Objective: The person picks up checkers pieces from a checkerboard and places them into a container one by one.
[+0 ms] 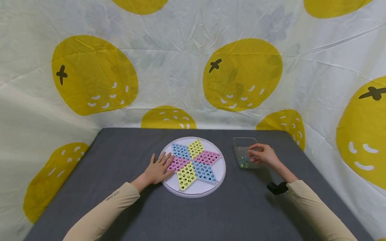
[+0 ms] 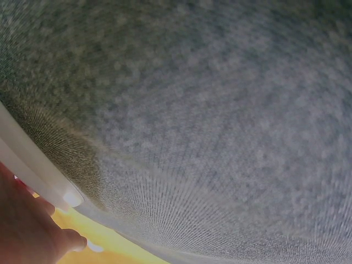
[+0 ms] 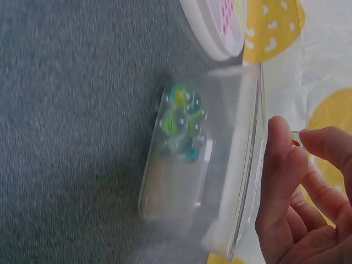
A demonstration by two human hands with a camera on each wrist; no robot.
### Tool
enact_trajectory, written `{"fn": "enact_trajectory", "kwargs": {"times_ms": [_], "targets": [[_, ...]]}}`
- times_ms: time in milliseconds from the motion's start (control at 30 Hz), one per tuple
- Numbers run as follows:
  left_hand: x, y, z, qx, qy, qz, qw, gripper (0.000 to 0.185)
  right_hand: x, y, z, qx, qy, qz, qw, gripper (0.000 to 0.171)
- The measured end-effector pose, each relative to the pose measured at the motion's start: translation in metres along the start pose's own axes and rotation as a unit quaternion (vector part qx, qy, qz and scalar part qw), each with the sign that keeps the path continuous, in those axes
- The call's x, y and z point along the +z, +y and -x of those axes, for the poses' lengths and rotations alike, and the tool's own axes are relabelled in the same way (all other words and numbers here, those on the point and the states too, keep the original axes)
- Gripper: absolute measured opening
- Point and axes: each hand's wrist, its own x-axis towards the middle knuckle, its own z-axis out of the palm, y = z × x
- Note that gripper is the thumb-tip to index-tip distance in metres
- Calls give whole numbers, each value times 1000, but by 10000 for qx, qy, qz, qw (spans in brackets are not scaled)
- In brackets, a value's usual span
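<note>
Clear plastic tub (image 1: 245, 152) sits on the grey tabletop (image 1: 211, 214), just right of the round white board (image 1: 194, 192), apart from it. Right hand (image 1: 263, 154) hovers over the tub's rim, thumb and fingertips (image 3: 330, 144) pinched on something tiny. A speck of red shows between them in the wrist view, likely a marble, can't confirm.

Tub contents: small cluster of glass marbles (image 3: 180, 125), green, yellow and blue, bunched at the end nearer the person. Rest of the tub looks bare.

Left hand (image 1: 157, 170) is flat, fingers straight, resting on the board's left edge over the pink star point (image 1: 178, 163). Holds nothing, just pressing down.

Risks, my read:
- Pinch is fingertip-only on a smooth round thing; could squirt out and roll off the cloth.
- Tub is light and thin-walled; a knuckle on the rim could tip or skid it and spill the rest.
- If the left hand lifts, the board could shift under any poke.
</note>
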Motion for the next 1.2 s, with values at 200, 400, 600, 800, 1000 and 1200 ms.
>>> {"fn": "enact_trajectory", "kwargs": {"times_ms": [200, 400, 600, 800, 1000, 1200], "targets": [[1, -1, 0, -10, 0, -23, 10000, 64, -7, 6, -2, 49, 99, 18, 9999, 44], [1, 0, 0, -51, -8, -80, 10000, 64, -13, 13, -5, 102, 130, -46, 9999, 46], [0, 2, 0, 0, 108, 9, 9999, 63, -17, 16, -8, 172, 205, 54, 9996, 48], [0, 2, 0, -6, 103, -28, 9999, 63, -19, 17, -7, 200, 248, 88, 9995, 48], [0, 2, 0, 28, 146, -3, 9999, 63, -18, 19, -7, 270, 289, 140, 9991, 50], [-1, 2, 0, -5, 77, -42, 10000, 63, -17, 20, -8, 335, 319, 182, 9988, 51]]}}
